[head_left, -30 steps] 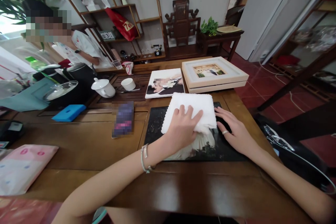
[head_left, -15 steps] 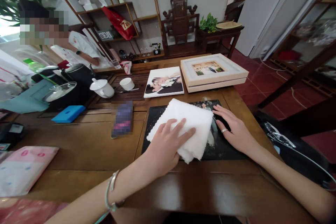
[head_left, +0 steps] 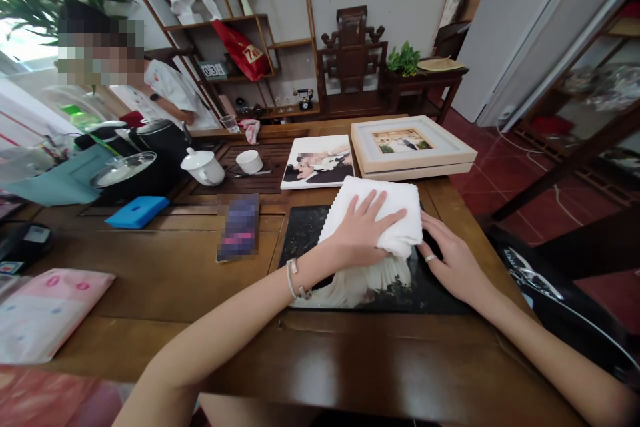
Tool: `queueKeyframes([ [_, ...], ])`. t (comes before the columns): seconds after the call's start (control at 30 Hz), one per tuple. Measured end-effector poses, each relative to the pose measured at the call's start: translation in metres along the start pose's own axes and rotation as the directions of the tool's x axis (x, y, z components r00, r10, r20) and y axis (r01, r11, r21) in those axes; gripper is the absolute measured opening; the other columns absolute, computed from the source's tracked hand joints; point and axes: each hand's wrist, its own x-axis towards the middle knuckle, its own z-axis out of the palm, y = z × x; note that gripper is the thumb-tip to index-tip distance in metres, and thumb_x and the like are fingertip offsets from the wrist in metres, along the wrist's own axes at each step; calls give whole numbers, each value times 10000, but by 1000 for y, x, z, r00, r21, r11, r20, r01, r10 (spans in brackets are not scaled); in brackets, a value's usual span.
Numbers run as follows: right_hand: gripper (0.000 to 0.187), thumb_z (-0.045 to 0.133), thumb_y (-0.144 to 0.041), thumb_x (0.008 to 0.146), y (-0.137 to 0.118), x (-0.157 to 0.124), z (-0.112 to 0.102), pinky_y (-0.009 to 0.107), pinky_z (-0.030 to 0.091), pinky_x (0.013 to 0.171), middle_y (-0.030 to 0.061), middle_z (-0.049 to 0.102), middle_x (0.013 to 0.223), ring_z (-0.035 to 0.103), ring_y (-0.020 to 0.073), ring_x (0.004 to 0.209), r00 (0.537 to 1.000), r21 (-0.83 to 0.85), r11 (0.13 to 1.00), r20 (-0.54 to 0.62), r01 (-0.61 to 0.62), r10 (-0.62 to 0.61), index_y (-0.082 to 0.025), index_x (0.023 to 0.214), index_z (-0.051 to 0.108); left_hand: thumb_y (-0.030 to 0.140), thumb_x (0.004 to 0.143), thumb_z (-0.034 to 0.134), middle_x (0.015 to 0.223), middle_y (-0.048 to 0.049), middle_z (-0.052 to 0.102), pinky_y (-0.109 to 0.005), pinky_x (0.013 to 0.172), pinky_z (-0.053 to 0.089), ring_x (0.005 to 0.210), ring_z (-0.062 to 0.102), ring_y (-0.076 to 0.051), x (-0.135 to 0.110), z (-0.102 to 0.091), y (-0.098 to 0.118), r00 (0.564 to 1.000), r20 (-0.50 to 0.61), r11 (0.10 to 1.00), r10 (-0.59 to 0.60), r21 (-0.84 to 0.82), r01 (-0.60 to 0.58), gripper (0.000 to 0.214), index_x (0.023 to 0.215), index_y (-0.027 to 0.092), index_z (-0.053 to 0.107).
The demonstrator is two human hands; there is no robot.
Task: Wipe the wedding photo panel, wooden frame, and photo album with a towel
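Note:
A dark photo panel (head_left: 295, 230) with a pale dress in its picture lies flat on the wooden table. My left hand (head_left: 367, 227) rests flat on a folded white cloth (head_left: 400, 197), fingers spread, pressing it against the panel's upper part. The cloth covers much of the picture. At the panel's right side lies my right hand (head_left: 453, 257), fingers stretched out and touching the panel near the cloth's edge, with nothing held. A ring shows on it.
Behind the panel lie a couple's photo print (head_left: 319, 163) and framed photos (head_left: 415, 147). To the left are a blurred purple item (head_left: 240, 227), a blue block (head_left: 137, 211), a lidded white cup (head_left: 203, 167) and a patterned packet (head_left: 55, 313). A person (head_left: 165, 97) sits across the table.
My left hand has slid the cloth up and to the right across the panel, uncovering the pale dress lower down. My right hand stays near the panel's right side. The view has shifted slightly.

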Motion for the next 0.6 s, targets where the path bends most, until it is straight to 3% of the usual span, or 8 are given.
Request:
queueKeyframes([
  [0.23, 328, 448, -296, 945, -1, 0, 0, 515, 390, 1128, 167, 537, 1418, 479, 274, 1355, 1000, -22, 1000, -8, -22, 22, -170, 1227, 557, 241, 750, 693, 1623, -168, 104, -622, 1154, 111, 1486, 31, -383, -50, -3, 23, 991, 27, 991, -130, -9, 130, 875, 1520, 279, 278],
  [0.37, 320, 443, -300, 950, -1, 0, 1, 523, 377, 1137, 156, 550, 1408, 474, 267, 1359, 999, -3, 999, -4, -32, 32, -181, 1224, 560, 362, 724, 728, 1615, -220, 52, -686, 1124, 88, 1466, -45, -440, -95, 6, 53, 980, 57, 981, -191, 37, 189, 987, 1545, 249, 191],
  [0.5, 323, 445, -313, 952, 0, 0, 2, 531, 372, 1138, 156, 555, 1402, 472, 268, 1360, 999, 1, 1000, -12, -31, 31, -184, 1224, 562, 574, 711, 708, 1604, -258, -19, -740, 1093, 65, 1442, -107, -482, -129, 26, 85, 996, -7, 992, -90, 86, 90, 1138, 1563, 206, 49],
  [0.6, 337, 438, -317, 957, 0, -1, 2, 533, 372, 1137, 169, 554, 1400, 470, 269, 1360, 1000, 3, 1000, -5, -26, 26, -166, 1233, 558, 624, 734, 667, 1604, -258, 11, -742, 1091, 102, 1446, -77, -486, -129, 32, 90, 996, -27, 990, -83, 116, 86, 1125, 1564, 205, 33],
])
